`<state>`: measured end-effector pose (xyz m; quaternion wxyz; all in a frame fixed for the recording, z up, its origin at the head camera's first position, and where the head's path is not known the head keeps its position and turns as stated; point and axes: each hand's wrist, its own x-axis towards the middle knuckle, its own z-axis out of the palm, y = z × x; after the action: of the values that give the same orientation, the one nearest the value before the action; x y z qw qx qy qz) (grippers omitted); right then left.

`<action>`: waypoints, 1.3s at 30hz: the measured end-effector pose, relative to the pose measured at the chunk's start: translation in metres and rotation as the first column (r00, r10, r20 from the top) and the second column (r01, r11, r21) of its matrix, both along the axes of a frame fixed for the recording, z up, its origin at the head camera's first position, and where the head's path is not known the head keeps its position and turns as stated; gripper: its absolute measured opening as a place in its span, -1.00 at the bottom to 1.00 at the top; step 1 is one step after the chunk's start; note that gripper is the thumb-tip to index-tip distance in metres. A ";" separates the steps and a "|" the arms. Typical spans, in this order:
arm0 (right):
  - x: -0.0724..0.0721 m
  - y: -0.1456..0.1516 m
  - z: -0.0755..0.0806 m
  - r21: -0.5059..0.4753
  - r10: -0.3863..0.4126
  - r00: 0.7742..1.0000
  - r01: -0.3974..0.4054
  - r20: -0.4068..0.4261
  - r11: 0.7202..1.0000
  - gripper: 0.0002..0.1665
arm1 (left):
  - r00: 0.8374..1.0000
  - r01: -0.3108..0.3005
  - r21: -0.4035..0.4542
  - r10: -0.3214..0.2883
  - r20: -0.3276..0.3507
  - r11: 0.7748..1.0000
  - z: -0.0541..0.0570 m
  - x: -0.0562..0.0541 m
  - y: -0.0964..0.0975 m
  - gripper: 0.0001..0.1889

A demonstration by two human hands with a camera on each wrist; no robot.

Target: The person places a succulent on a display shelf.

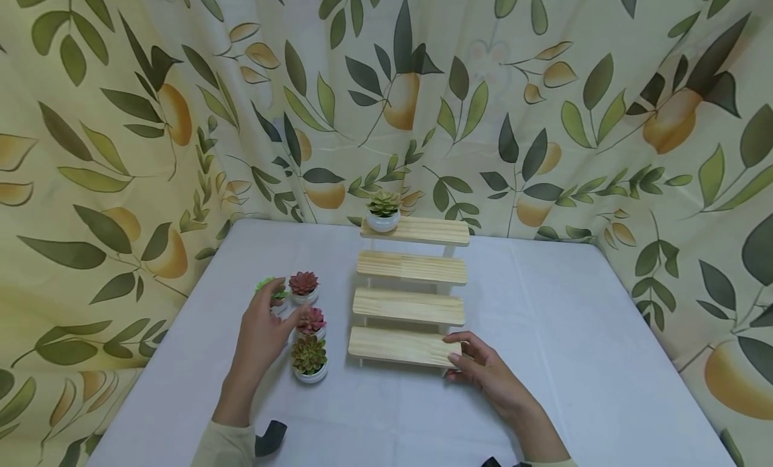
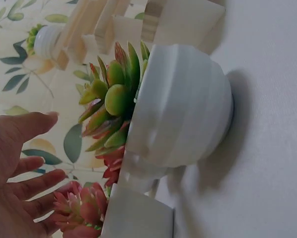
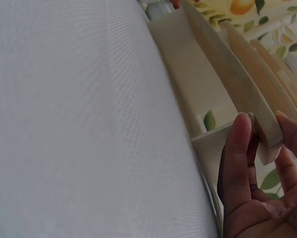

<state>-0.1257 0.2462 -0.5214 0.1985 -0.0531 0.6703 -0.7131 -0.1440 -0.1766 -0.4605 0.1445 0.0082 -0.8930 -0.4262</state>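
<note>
My left hand (image 1: pixel 261 329) hovers over a group of small potted succulents left of a stepped wooden shelf, fingers spread and holding nothing. Nearest to it are a bright green succulent (image 1: pixel 278 294), partly hidden by the fingers, and a pink one (image 1: pixel 311 321). A dark red succulent (image 1: pixel 304 284) stands behind, a green-brown one (image 1: pixel 309 356) in front; its ribbed white pot (image 2: pixel 181 106) looms large in the left wrist view. With my right hand (image 1: pixel 492 380) I grip the right end of the shelf's lowest wooden board (image 1: pixel 398 346), thumb and fingers on opposite faces.
On the left end of the top board (image 1: pixel 429 231) sits a pale green succulent (image 1: pixel 383 209) in a white pot. Two middle boards (image 1: pixel 410 267) lie between. A white cloth (image 1: pixel 543 319) covers the table, and a leaf-and-fruit patterned curtain (image 1: pixel 471 118) hangs behind it.
</note>
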 end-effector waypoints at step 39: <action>0.000 -0.001 0.001 -0.016 0.007 1.000 -0.007 -0.007 1.000 -0.50 | 0.992 -0.067 0.083 0.058 0.116 0.994 -0.026 0.021 -0.042 -0.24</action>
<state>-0.1261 0.2447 -0.5203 0.1983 -0.0594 0.6650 -0.7176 -0.1229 -0.2185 -0.4869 0.1062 0.0668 -0.8797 -0.4587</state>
